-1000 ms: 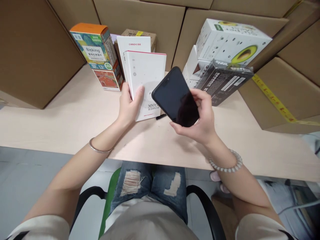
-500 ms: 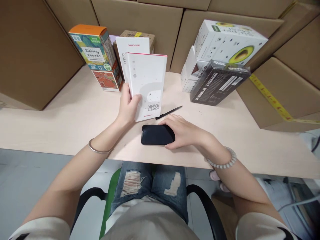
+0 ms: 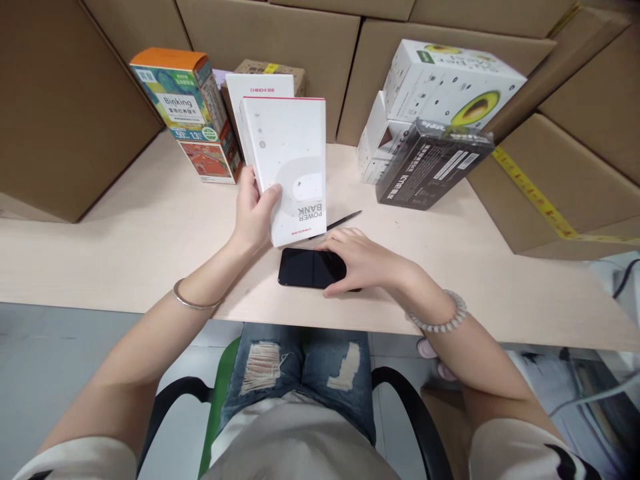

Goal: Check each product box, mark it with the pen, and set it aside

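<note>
My left hand (image 3: 254,215) grips a white power bank box (image 3: 290,167) by its lower left edge, holding it tilted up off the light wooden desk (image 3: 150,227). My right hand (image 3: 361,261) lies over the right end of a black phone (image 3: 306,268), which rests flat on the desk near the front edge; the fingers curl round the phone's end. A thin black pen (image 3: 336,224) lies on the desk just behind the right hand, partly hidden by the white box.
A colourful orange-topped carton (image 3: 193,113) and a second white box (image 3: 257,90) stand at the back left. White avocado-print boxes (image 3: 450,83) and a leaning black box (image 3: 430,170) sit at the back right. Brown cardboard cartons (image 3: 65,100) surround the desk.
My right hand brought the phone down from the air and laid it flat on the desk. My left hand raised the white box slightly.
</note>
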A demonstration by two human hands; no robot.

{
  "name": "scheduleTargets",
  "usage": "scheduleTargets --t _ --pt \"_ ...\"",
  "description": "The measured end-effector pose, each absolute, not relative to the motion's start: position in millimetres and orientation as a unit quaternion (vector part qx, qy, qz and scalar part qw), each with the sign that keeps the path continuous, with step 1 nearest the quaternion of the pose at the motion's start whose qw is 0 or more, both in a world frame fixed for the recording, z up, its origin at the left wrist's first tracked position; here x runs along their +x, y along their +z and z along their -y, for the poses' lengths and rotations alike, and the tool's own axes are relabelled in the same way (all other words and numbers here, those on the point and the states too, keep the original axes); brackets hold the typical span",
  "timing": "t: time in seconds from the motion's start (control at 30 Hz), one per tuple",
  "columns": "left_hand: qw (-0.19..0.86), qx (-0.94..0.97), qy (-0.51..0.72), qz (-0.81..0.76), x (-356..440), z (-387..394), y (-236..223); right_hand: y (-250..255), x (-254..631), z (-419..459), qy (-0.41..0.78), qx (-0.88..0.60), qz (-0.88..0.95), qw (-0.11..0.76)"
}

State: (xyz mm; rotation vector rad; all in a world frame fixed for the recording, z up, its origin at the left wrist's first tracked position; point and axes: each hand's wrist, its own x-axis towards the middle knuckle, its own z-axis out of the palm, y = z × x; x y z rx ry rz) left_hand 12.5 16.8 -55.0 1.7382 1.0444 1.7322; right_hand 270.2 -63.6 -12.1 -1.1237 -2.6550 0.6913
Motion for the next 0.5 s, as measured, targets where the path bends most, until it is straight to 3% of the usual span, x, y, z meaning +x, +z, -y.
scheduleTargets --t 0.1,0.27,0.4,0.5 --pt "0.246 0.656 0.613 -0.365 14 -14 -51 -10 274 59 0.255 -0.424 0.855 0.155" --pt "0.298 0.688 0.568 -0.34 20 1 -42 -19 278 47 0.299 -0.521 0.71 0.367" --pt "0.385 0.687 0.523 -0.328 28 13 -36 -24 278 43 0.422 -0.445 0.698 0.369" --pt "0.399 0.665 0.526 -0.35 31 9 -38 -26 286 39 0.39 -0.441 0.699 0.406"
